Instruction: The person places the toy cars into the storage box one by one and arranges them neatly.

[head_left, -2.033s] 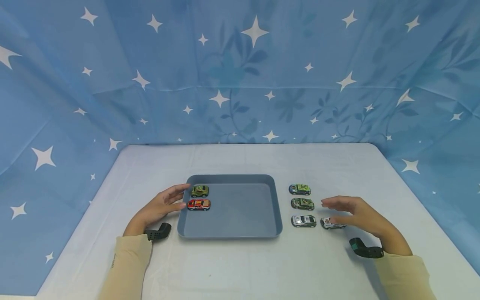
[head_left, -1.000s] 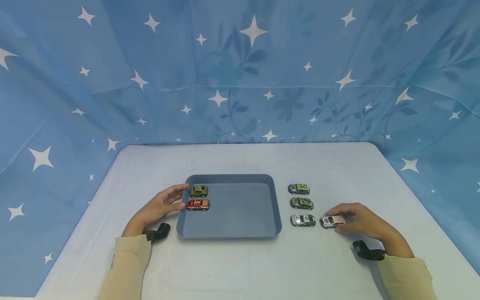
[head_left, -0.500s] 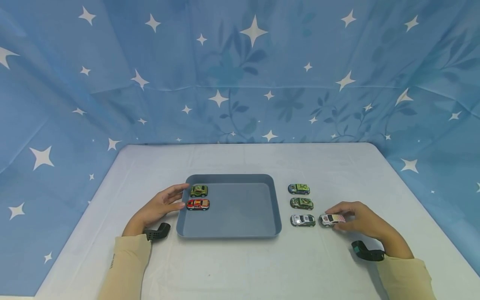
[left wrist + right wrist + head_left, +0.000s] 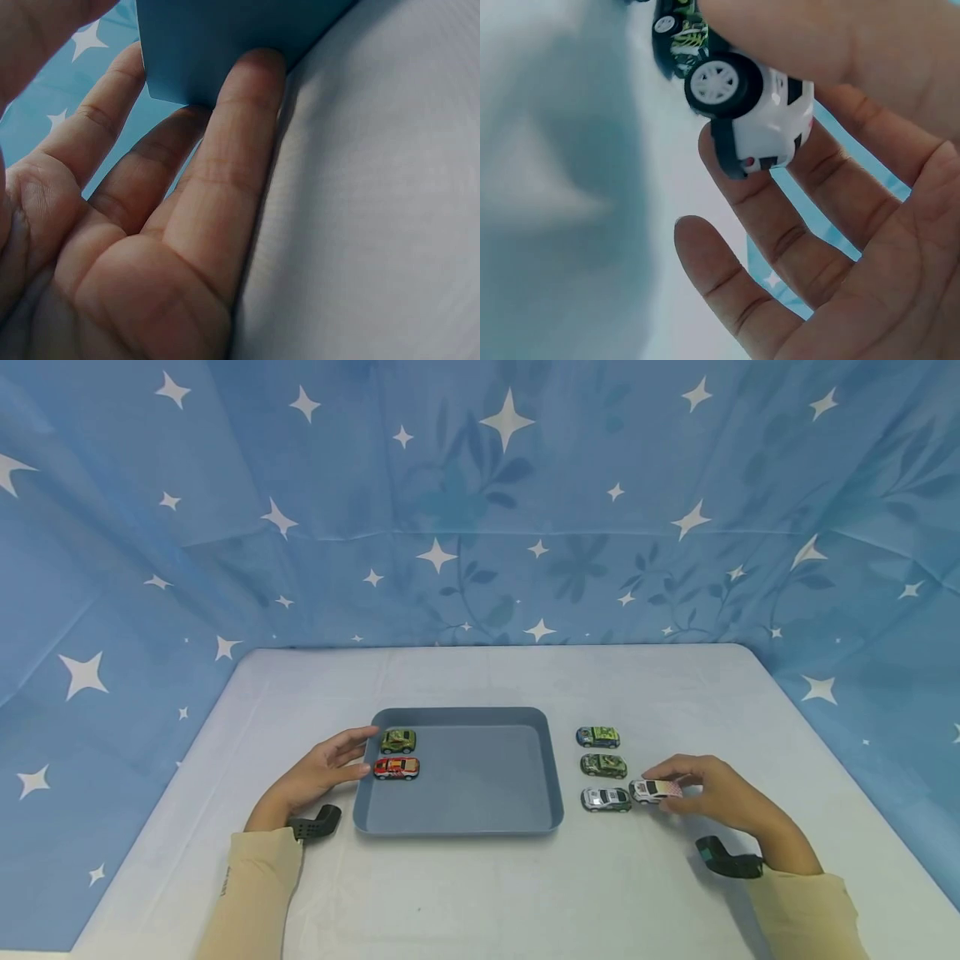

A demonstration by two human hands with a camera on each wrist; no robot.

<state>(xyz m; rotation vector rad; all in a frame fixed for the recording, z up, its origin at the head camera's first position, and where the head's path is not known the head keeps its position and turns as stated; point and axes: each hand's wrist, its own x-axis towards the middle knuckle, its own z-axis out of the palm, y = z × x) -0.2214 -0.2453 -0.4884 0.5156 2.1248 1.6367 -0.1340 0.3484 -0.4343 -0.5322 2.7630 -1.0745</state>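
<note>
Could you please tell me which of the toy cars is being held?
It is the white car with the pink-patterned rear, pinched in the right hand. No hand holds the others: two sit in the tray and three stand on the table.

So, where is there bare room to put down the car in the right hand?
Bare: the tray right of its red car and green car; the table between tray and curtain, and in front of the tray, between the sleeves. Crowded: the tray's left end, by the left hand; and right of the tray, with three cars.
</note>
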